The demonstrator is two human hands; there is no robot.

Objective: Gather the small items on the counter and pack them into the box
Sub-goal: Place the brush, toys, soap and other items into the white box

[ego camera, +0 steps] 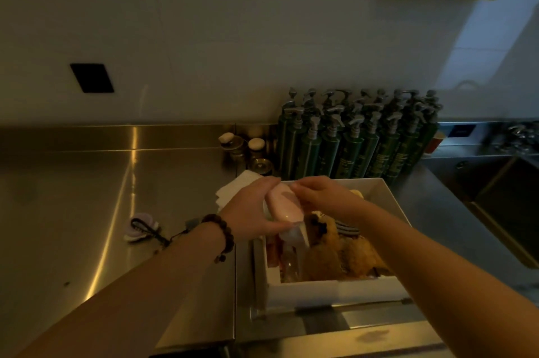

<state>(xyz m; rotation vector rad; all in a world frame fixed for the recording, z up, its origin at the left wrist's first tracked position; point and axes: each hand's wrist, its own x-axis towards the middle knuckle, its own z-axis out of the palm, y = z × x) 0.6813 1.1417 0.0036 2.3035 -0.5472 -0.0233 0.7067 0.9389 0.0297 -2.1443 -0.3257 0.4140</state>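
Both hands meet above the far left corner of the white box (335, 289), a rectangular, straight-walled container of matte card or foam standing on the brushed stainless-steel counter (87, 197). The left hand (248, 212) grips a smooth, pale pink, elongated item (284, 207) with rounded ends; thumb below, fingers curled over its far end. The right hand (323, 194) pinches the same item at its upper far end with fingertips. The item's long axis runs from far left to near right, tilted downward toward the box interior, its lower end touching a translucent white piece (296, 235). Below the right forearm, the box holds fuzzy yellow-brown plush material (335, 252) and a striped fabric piece (347, 230). Left of the left wrist, which carries a dark beaded bracelet (224, 229), a small lilac item with a black cord (141, 229) lies on the counter. Beyond the hands stand dark green cylindrical pump bottles (358, 139) and folded white paper (236, 185).
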